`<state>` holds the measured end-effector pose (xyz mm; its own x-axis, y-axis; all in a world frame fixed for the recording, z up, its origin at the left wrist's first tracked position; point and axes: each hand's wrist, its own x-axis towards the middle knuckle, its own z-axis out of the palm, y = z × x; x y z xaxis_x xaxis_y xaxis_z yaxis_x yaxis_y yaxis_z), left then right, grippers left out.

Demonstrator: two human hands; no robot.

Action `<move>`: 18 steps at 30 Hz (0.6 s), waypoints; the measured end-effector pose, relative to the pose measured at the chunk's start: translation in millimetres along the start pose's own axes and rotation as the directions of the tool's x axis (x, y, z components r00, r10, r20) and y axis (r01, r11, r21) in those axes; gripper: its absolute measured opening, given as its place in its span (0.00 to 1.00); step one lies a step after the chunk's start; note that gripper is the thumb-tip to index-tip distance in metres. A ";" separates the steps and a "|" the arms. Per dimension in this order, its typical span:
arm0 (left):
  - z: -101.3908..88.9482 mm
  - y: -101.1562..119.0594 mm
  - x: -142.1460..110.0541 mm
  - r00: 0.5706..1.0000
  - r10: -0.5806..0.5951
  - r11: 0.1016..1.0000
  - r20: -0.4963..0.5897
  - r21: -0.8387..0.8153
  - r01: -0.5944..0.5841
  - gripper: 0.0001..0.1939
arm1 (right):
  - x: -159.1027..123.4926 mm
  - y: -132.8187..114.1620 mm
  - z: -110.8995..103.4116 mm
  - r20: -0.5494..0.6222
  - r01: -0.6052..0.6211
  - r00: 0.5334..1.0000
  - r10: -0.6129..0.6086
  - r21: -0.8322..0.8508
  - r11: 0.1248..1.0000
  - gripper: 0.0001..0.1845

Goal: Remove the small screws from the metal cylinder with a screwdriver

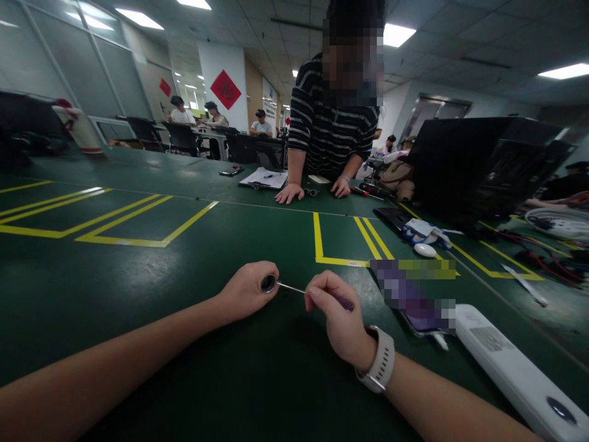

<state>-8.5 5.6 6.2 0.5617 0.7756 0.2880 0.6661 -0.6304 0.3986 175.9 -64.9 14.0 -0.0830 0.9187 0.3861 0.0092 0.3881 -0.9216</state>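
Over the green table, my left hand (251,287) is closed around a small round part (268,283) with a dark centre and a metal rim; its exact kind is unclear. My right hand (335,307) grips a screwdriver (292,288) with a thin metal shaft and a purple handle partly hidden by my fingers. The shaft points left, and its tip meets the edge of the round part; whether it sits in a screw cannot be seen. A pale watch (383,362) is on my right wrist.
Right of my hand lie a phone (405,301) with a plugged cable, a long white device (510,362), a white mouse-like object (424,250) and gloves (421,232). Across the table (184,282), a person in a striped top (334,135) leans on both hands beside a clipboard (264,178).
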 end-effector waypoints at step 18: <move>-1.7 3.8 2.0 0.998 -0.058 0.996 -0.007 0.063 0.058 0.04 | -2.7 -5.8 8.2 0.201 0.153 0.976 -0.081 -0.380 0.912 0.06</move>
<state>-5.6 4.9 9.8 0.5186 0.8111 0.2704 0.7275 -0.5848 0.3589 167.9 -70.2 18.0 -0.2819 0.8510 0.4430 0.3740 0.5227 -0.7661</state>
